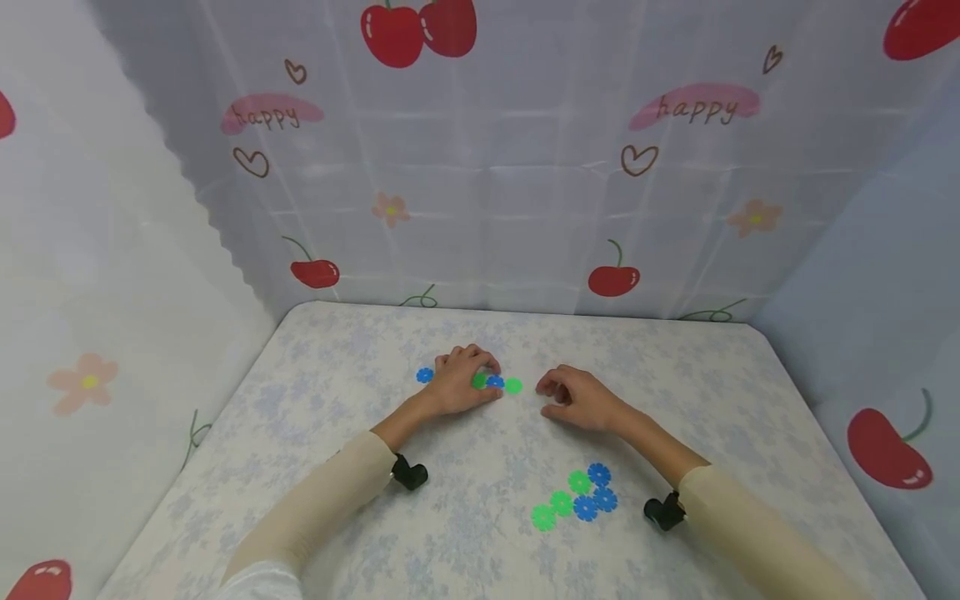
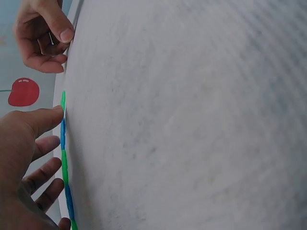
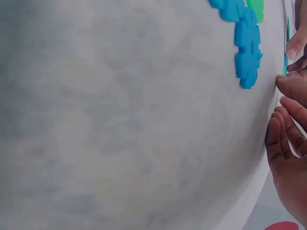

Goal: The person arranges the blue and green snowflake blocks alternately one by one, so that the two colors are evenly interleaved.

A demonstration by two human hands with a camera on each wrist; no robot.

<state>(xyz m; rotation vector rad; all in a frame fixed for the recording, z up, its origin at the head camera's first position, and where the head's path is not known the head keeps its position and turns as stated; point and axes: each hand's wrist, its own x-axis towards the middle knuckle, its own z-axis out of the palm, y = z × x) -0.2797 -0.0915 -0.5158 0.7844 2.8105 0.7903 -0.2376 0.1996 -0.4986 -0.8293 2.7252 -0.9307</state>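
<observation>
Notched plastic discs form a row of alternating green and blue on the table, with a blue disc at the left end and a green disc at the right. Over this row lies my left hand, hiding its middle; its spread fingertips rest along the discs' edges in the left wrist view, the thumb by the end green disc. My right hand hovers just right of the row, fingers loosely bent and nothing between them. In the right wrist view the right hand shows at the right edge.
Nearer the front, right of centre, lies a loose group of green discs and blue discs, several touching or overlapping. The pale floral tabletop runs back to a curtain printed with cherries, which also encloses both sides.
</observation>
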